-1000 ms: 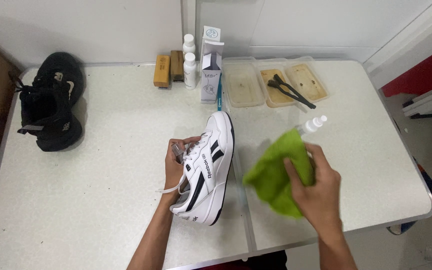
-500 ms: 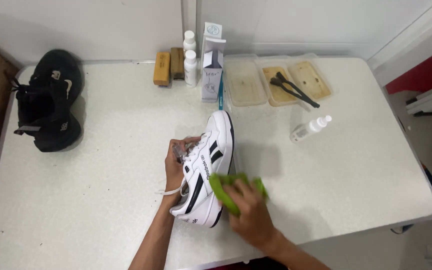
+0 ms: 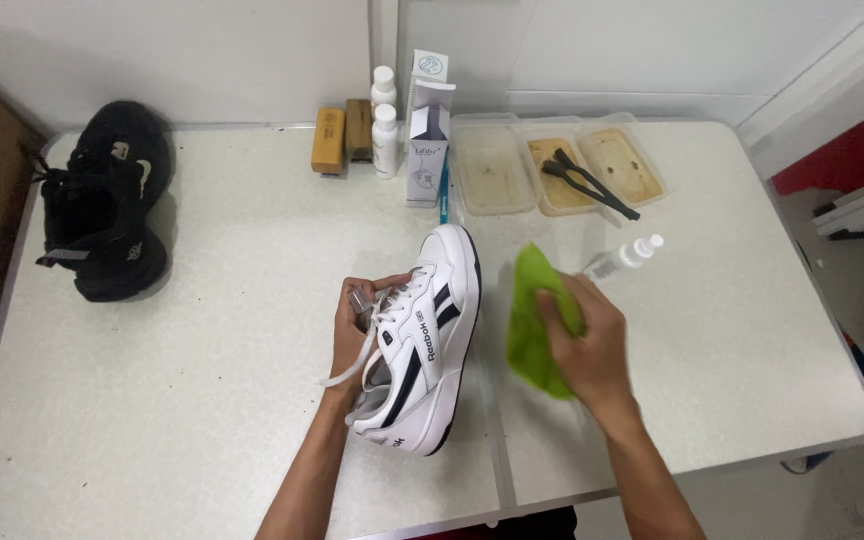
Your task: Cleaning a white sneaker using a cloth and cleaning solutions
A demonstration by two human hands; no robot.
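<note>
Green microfibre cloth [image 3: 537,325] is bunched in your closed right hand [image 3: 592,345], just right of the white sneaker [image 3: 422,340] your left hand [image 3: 357,315] grips by the laces mid-table, so you seem mid-wipe; next, press cloth to sidewall.

There is a single view, from a camera worn on the person's head, and it looks steeply down onto the white table [image 3: 202,420] from the near edge. It faces the far wall, so the table's back edge runs along the top of the picture and both forearms come up from the bottom. It sits close enough that the left hand [image 3: 360,322] and right hand [image 3: 592,340] fill the lower middle, yet nearly the whole tabletop fits in, with a strip of floor on the right.
</note>
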